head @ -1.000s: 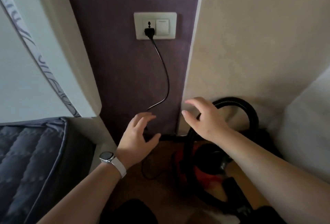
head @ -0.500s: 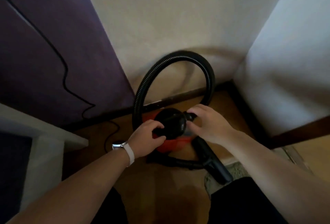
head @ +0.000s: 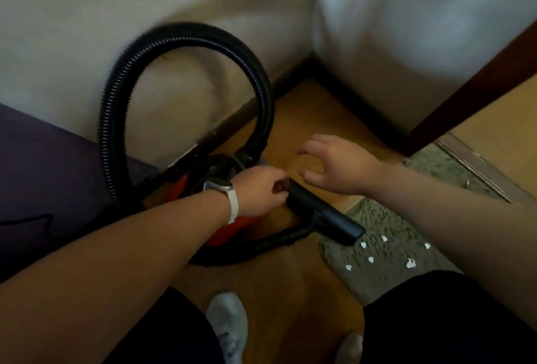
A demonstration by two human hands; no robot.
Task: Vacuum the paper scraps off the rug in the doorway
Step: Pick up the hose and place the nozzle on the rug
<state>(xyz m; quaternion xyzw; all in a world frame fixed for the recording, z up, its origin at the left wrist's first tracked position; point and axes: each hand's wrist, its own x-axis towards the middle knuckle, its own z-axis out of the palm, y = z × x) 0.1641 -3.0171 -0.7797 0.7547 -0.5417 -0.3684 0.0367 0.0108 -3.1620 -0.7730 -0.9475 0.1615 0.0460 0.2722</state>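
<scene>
**Paper scraps** (head: 410, 263): some six small white bits, scattered on the rug below my right forearm. The nearest lies just beside the lower end of the nozzle tube.

**Rug** (head: 386, 215): grey-green with a rough pile. It lies on the floor under my right forearm and runs off to the right towards the door sill.

**Nozzle tube** (head: 322, 212): black. It slants from my left hand down and to the right, with its lower end over the near edge of the rug.

**Left hand** (head: 258, 192): knuckles up, fingers curled tight round the upper end of the nozzle tube. The grip itself is somewhat blurred.

**Right hand** (head: 340, 166): open, fingers spread and lightly bent, holding nothing. It hovers over the floor just right of my left hand, apart from the tube.

**Vacuum cleaner** (head: 229, 233): red body with a dark top, mostly hidden beneath my left wrist and forearm.

**Hose** (head: 186, 32): black and ribbed. It arches up from the vacuum cleaner behind my left hand, goes over, and comes down on the far left side.

**Watch** (head: 220, 186): on my left wrist, with a white strap.

**Wooden floor** (head: 305, 119): brown boards under and beyond both hands.

**Door frame** (head: 465, 87): dark brown, slanting, beyond my right forearm.

**Shoe** (head: 229, 317): white, low between my forearms.

**Cable** (head: 29, 221): thin and black, far left of my left forearm.
</scene>
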